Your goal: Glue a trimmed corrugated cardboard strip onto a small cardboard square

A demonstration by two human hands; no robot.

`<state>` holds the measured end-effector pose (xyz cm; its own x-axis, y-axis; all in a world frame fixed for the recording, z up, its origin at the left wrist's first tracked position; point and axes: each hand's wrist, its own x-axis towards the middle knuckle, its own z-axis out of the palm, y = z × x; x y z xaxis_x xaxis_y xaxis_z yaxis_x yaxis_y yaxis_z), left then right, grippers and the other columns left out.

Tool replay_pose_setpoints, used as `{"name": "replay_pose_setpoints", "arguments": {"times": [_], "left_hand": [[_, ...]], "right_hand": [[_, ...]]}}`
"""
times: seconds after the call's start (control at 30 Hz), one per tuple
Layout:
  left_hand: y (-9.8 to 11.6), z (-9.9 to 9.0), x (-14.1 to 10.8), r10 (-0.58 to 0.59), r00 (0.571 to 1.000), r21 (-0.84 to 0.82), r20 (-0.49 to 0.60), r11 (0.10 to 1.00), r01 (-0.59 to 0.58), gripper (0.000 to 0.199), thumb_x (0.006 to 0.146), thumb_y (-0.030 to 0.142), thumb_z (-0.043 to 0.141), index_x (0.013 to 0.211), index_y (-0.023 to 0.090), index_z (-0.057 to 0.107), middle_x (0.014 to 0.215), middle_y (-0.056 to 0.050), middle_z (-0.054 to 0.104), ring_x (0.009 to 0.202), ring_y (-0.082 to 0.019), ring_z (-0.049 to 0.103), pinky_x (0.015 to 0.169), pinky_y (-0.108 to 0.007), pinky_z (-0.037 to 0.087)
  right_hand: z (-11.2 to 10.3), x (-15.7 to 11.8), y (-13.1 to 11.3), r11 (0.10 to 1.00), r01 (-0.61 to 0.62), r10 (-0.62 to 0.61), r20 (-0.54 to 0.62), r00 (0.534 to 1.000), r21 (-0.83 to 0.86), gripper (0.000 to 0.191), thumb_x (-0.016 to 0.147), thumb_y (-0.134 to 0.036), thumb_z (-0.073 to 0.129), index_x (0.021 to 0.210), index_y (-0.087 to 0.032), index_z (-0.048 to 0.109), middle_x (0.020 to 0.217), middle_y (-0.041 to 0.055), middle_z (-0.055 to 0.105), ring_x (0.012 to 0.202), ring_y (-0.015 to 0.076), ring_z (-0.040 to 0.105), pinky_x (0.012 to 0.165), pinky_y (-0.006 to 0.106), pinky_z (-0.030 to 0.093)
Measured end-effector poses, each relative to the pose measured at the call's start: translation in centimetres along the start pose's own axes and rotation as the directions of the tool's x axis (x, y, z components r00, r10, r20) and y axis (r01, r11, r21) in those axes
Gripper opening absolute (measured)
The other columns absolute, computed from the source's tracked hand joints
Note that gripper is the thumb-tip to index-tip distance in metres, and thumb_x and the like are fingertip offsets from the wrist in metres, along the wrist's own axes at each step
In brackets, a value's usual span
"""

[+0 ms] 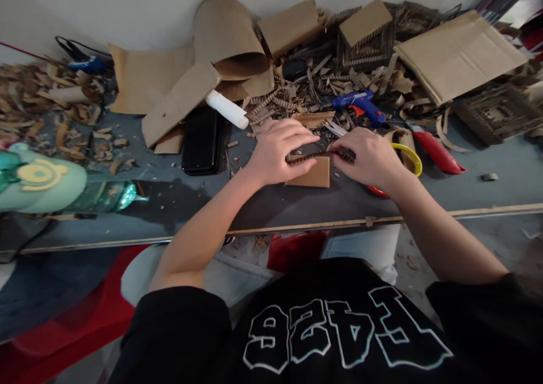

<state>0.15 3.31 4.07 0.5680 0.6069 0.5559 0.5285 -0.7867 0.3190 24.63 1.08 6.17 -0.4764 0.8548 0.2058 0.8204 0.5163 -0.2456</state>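
A thin, dark corrugated cardboard strip (pixel 306 156) runs between my hands, above a small flat piece of brown cardboard (pixel 316 173). My left hand (pixel 282 149) pinches the strip's left end between thumb and fingers. At the other end, my right hand (pixel 365 155) has its fingers closed on the strip. Scissors with yellow and red handles (pixel 413 159) lie partly under my right hand and wrist, their blades pointing up and left. Just behind my right hand lies a blue glue gun (pixel 360 106).
A black phone (pixel 201 141) and a white tube (pixel 228 109) lie left of my hands. A red-handled cutter (pixel 439 151) is at right. A green bottle (pixel 102 194) lies left. Cardboard sheets (pixel 460 56), a rolled piece (pixel 229 33) and scraps fill the back.
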Motion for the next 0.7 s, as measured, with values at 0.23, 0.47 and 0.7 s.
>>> {"name": "replay_pose_setpoints", "arguments": {"times": [0.23,0.47,0.7], "left_hand": [[3.4,1.1,-0.1,-0.117,0.993,-0.048,-0.017,0.992,0.116,0.031,0.100,0.042,0.058,0.101,0.019,0.078,0.091,-0.008,0.080,0.090,-0.022,0.074,0.081,-0.034,0.055],[3.7,0.2,0.3,-0.392,0.920,-0.297,-0.027,0.881,0.367,0.015,0.090,0.028,0.070,0.092,0.018,0.080,0.091,-0.005,0.081,0.080,-0.018,0.073,0.076,-0.028,0.055],[2.6,0.7,0.5,-0.521,0.853,-0.598,0.047,0.669,0.441,0.022,0.085,0.034,0.070,0.072,0.017,0.075,0.070,-0.003,0.075,0.062,-0.012,0.063,0.058,-0.024,0.047]], "right_hand": [[-1.7,-0.2,-2.7,0.995,0.081,-0.080,-0.013,0.997,0.064,0.029,0.094,-0.028,0.046,0.100,-0.022,0.073,0.101,0.0094,0.073,0.105,0.0267,0.063,0.091,0.039,0.050],[-3.7,-1.1,-1.6,0.992,-0.066,0.076,-0.090,0.993,0.107,0.034,0.097,-0.040,0.048,0.109,-0.020,0.072,0.107,0.0115,0.075,0.103,0.0267,0.067,0.099,0.042,0.049],[-2.9,-5.0,2.2,0.828,-0.443,0.507,0.121,0.854,-0.344,0.042,0.091,-0.026,0.046,0.121,-0.007,0.067,0.120,0.0254,0.068,0.110,0.0401,0.066,0.090,0.050,0.053]]}}
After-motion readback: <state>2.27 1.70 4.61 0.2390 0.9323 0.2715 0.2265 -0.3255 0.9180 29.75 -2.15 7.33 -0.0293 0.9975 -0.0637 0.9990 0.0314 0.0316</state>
